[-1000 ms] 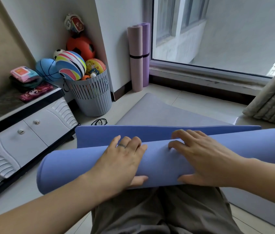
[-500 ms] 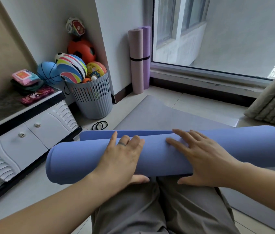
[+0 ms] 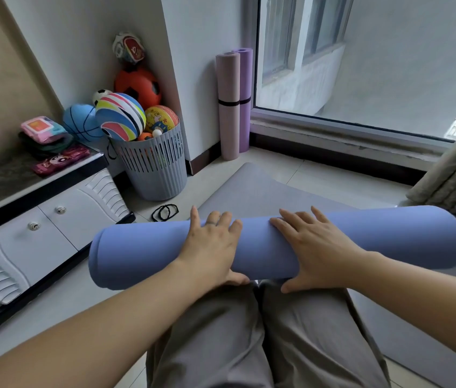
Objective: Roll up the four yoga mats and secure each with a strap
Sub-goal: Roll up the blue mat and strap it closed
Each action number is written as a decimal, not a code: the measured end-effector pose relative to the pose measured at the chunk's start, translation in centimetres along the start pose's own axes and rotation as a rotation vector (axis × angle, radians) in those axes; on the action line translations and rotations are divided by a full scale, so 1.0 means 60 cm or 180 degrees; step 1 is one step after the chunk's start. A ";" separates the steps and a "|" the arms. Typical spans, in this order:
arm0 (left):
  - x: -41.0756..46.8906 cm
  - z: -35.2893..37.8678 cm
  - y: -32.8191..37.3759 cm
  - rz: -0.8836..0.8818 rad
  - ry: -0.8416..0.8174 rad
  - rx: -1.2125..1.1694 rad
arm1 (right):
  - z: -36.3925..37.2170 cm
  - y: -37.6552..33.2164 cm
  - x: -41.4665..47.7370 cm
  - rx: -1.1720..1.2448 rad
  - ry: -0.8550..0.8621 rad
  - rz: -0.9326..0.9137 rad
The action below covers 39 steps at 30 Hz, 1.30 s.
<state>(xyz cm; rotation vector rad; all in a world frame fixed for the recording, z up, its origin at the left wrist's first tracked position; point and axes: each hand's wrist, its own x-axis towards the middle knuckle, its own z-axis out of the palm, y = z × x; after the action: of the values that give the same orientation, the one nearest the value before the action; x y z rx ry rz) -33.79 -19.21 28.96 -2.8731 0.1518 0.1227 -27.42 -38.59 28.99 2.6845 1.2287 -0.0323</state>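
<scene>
"Blue mat [image 3: 361, 239], is it wound up yet?"
"It looks so. A second ago a flat tail lay beyond the roll; now none shows. The roll lies crosswise just past the person's knees, over the flat grey mat [image 3: 249, 189]."
"And the hands?"
"The left hand [image 3: 213, 247] and right hand [image 3: 313, 247] both press flat on top, fingers straight, thumbs at the near side. Neither grips."
"So a strap comes next?"
"Likely. Two black loops [image 3: 165, 212] lie on the floor near the basket [image 3: 154, 169]. One hand should keep holding the roll, or it may spring open."
"The rest?"
"A pink mat [image 3: 228, 107] and a purple mat [image 3: 245, 79] stand banded by the window."
</scene>
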 end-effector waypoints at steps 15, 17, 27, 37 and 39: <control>0.102 0.020 -0.021 -0.0161 -0.0290 -0.0325 | 0.048 0.037 0.076 0.1683 0.1338 0.1189; 0.109 0.026 -0.031 -0.0148 -0.0338 -0.0453 | 0.070 0.035 0.061 0.2603 0.2695 0.2308; 0.125 0.025 -0.035 -0.0186 -0.0364 -0.0583 | 0.081 0.043 0.041 0.8406 0.2235 0.4233; 0.132 -0.024 -0.033 -0.0472 0.0539 -0.3028 | 0.020 0.059 0.075 0.7650 0.2131 0.3000; 0.150 -0.048 -0.032 -0.0432 0.0695 -0.3638 | -0.011 0.058 0.095 0.7323 0.2452 0.2668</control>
<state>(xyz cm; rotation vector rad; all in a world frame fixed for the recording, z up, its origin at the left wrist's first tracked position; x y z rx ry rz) -24.46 -18.93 31.35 -4.0172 -0.1296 -0.2087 -21.10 -36.41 29.63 4.9500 -1.5583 -0.7271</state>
